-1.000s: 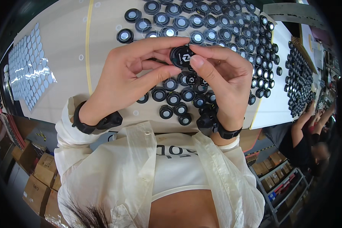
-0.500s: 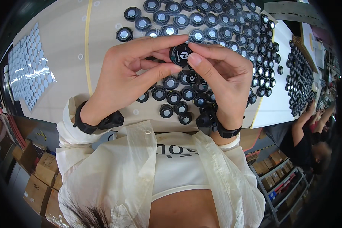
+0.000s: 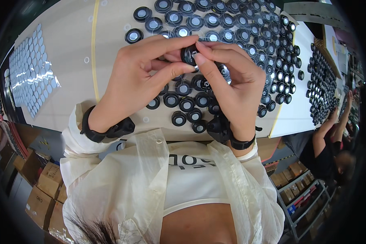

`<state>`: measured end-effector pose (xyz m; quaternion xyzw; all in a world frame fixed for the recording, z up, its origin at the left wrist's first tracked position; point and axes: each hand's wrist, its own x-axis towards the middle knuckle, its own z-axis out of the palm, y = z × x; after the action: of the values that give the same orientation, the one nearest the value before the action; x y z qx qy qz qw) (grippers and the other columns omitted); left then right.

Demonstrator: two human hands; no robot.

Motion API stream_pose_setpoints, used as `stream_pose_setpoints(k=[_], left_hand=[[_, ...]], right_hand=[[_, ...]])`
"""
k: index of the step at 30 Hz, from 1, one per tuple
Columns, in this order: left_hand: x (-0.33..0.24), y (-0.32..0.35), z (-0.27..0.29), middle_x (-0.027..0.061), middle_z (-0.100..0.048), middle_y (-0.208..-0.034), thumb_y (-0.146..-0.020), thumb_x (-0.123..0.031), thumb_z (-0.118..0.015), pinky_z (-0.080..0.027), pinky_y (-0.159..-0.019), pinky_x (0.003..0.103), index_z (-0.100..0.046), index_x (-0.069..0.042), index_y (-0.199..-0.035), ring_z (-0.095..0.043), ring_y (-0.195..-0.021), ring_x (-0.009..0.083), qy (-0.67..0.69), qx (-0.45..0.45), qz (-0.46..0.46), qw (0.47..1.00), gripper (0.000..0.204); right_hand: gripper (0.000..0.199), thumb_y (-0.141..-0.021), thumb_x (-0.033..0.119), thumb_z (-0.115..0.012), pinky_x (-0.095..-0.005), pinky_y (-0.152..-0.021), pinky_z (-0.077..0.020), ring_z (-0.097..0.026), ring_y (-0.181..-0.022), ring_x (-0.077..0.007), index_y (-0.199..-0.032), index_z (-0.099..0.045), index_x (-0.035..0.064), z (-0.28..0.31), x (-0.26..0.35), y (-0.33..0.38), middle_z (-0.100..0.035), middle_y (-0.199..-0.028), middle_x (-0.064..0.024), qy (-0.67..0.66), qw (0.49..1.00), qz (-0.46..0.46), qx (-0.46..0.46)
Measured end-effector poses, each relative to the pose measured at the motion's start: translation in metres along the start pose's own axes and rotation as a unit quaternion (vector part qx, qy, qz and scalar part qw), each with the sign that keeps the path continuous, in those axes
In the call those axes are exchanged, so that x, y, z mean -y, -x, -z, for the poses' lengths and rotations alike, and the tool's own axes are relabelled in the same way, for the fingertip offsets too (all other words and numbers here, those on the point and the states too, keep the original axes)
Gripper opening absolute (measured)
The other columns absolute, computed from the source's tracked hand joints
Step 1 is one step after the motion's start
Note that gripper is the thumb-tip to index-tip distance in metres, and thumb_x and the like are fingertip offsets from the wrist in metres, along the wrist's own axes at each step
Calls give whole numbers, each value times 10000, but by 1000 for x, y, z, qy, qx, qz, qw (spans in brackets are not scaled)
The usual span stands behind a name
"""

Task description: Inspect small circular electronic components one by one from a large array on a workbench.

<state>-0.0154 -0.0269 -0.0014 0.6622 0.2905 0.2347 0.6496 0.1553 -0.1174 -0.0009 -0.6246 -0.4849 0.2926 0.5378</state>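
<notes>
Between my two hands, above the table, is a round black cap (image 3: 187, 56) with a white printed mark on its face. My left hand (image 3: 140, 71) grips its left edge, thumb below and forefinger above. On the other side my right hand (image 3: 236, 75) pinches it with thumb and fingertips, partly covering the face. Under and beyond my hands many similar black round caps with silver-white centres lie on the table, such as the cap (image 3: 186, 104) nearest my wrists. Some of them are hidden by my hands.
A clear sheet of round pale stickers (image 3: 32, 71) lies at the left, beyond a yellow tape line (image 3: 94, 49). More black caps (image 3: 321, 85) cover a white surface at far right, beside a co-worker (image 3: 323, 142). Cardboard boxes (image 3: 49, 181) and a metal rack (image 3: 303, 203) stand below.
The cap has turned, so its printed face shows at a steeper slant. My right hand has shifted slightly left, its thumb further over the cap. The left hand keeps its grip.
</notes>
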Motion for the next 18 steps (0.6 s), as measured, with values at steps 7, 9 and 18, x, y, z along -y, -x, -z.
stream_pose_setpoints(k=[7, 9, 18], left_hand=[[12, -80, 66, 71, -645, -955, -869, -38, -732, -532, -754, 291, -652, -12, -1170, -647, -844, 152, -385, -6, -217, 897, 313], [-27, -110, 57, 144, -664, -902, -796, -37, -703, -538, -699, 328, -638, 54, -1077, -652, -749, 228, -392, -45, -193, 898, 303], [-11, -187, 61, 160, -660, -856, -795, 10, -654, -538, -684, 351, -620, 68, -1074, -657, -729, 267, -415, -57, -271, 867, 287]], right_hand=[[345, -878, 10, -664, -341, -850, -511, -661, -964, -293, -1222, -679, 23, 3, -2, -5, -703, -1040, -151, 100, 992, 67, 22], [285, -842, -2, -686, -349, -801, -510, -659, -919, -285, -1124, -711, 33, 18, 5, -4, -691, -981, -144, 176, 983, 57, 11], [187, -829, 9, -714, -374, -733, -508, -645, -833, -298, -1013, -684, 24, 39, 11, 1, -650, -884, -126, 286, 953, -30, 95]])
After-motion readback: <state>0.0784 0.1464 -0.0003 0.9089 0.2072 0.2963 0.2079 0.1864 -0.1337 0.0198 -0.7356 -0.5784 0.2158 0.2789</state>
